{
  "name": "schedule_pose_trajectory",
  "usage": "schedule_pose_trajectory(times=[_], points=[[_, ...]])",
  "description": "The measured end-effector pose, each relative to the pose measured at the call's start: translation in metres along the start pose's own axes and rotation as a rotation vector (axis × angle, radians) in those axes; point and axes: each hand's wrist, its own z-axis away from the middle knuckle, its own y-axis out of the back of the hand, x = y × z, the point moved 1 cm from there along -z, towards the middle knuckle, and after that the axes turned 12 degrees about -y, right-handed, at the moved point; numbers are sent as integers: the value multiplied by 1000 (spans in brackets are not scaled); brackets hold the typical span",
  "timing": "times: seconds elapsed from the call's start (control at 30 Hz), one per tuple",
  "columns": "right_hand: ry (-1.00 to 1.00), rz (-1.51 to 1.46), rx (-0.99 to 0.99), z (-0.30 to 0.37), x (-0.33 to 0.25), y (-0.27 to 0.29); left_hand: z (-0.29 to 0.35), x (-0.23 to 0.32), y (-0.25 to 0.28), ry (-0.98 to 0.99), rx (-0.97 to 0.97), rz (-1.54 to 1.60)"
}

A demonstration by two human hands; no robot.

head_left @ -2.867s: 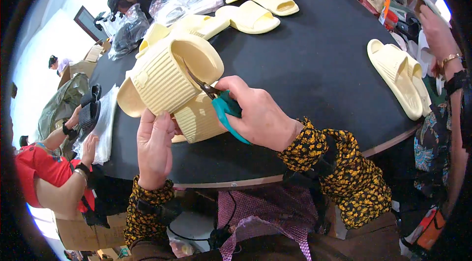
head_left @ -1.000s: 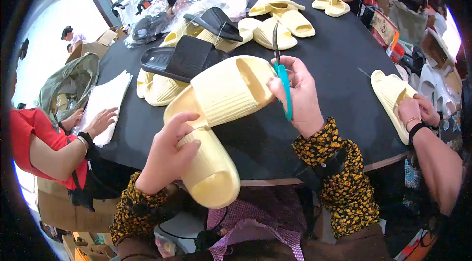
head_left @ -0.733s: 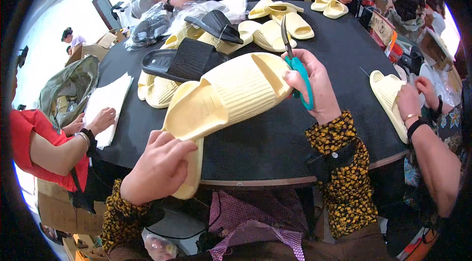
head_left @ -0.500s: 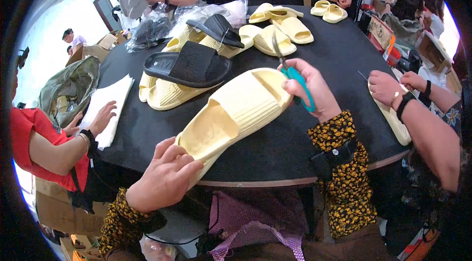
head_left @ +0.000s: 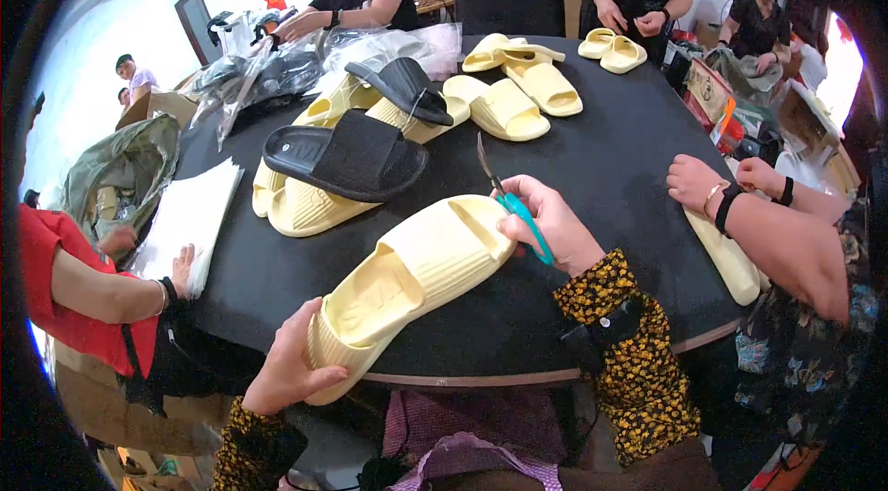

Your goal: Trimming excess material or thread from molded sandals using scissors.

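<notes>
My left hand (head_left: 294, 363) grips the heel end of a pale yellow slipper (head_left: 439, 260), thumb on its side, held slantwise over the table's near edge. Whether a second slipper lies under it, I cannot tell. In my right hand (head_left: 558, 230) is a pair of scissors with teal handles (head_left: 529, 229); the blades point up and away. That hand is at the slipper's toe end, its fingers curled round the handles. Beyond the slipper lie a black slipper (head_left: 356, 158) on top of yellow ones (head_left: 314, 211) and another black slipper (head_left: 407, 89).
The dark round table (head_left: 629, 204) holds more yellow slippers (head_left: 546, 84) and clear plastic bags (head_left: 407, 42). At left, a red-clothed person's hand rests on white sheets (head_left: 190, 218). A person at right handles a yellow slipper (head_left: 726, 260). Other people stand or sit beyond.
The slipper and both my hands have moved down and slightly left in the picture. My left thumb now shows along the heel's side. The person at back left no longer holds up the grey cap-like thing.
</notes>
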Motion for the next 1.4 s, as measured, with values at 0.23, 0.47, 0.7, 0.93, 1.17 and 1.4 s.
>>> schedule_pose_trajectory(times=[0.23,0.47,0.7,0.93,1.17,1.4], points=[[-140,88,-171,-8,6,-13,-15,2,10,-4,-109,-117],[-127,11,-85,-11,11,-17,-30,6,15,-16,-185,-120],[367,433,737,-3,-7,4,-79,6,-10,-130,-193,-194],[509,-69,596,13,-20,7,-211,12,-92,-350,-242,-248],[438,-196,517,18,-16,2,-298,61,-77,-656,125,-424],[337,-54,301,14,-4,-15,-323,-23,47,-328,437,-1010]])
